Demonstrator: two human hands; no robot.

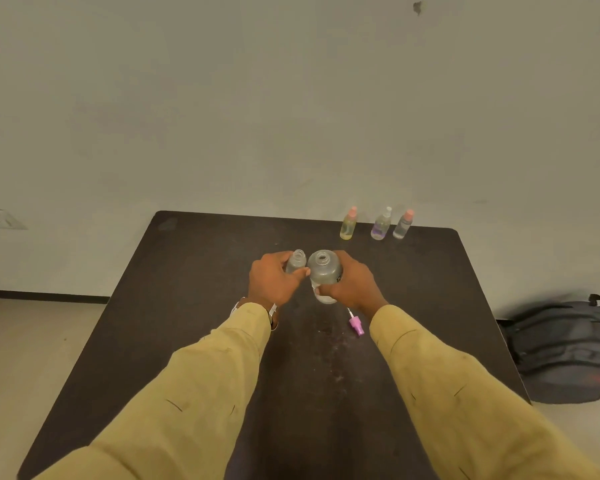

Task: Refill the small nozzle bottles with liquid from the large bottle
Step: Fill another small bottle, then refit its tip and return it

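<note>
Small nozzle bottle (297, 262), uncapped and upright, near the middle of the bench (187, 306), just beside the large bottle (324, 270), whose mouth is also open. Likely trouble at the pour: narrow neck below, wider mouth above, so easy to overshoot and wet the bench if tipped fast or lined up badly. Some chance too of a slip, with smooth plastic gripped from the side.

Left hand (274, 282) curled round the small bottle, thumb across its front. Right hand (352, 287) wrapped round the lower body of the large bottle, fingers closed on it. Impossible to tell whether either bottle is lifted or resting.

Just beside the right wrist, flat on the bench: pink spray nozzle (355, 325) with its dip tube, liable to be swept off by the sleeve. Along the far right edge, well apart, three capped ones in a row: yellowish bottle (348, 226), purple-tinted bottle (381, 226), clear bottle (403, 225). On the floor to the right, a dark backpack (565, 348).
</note>
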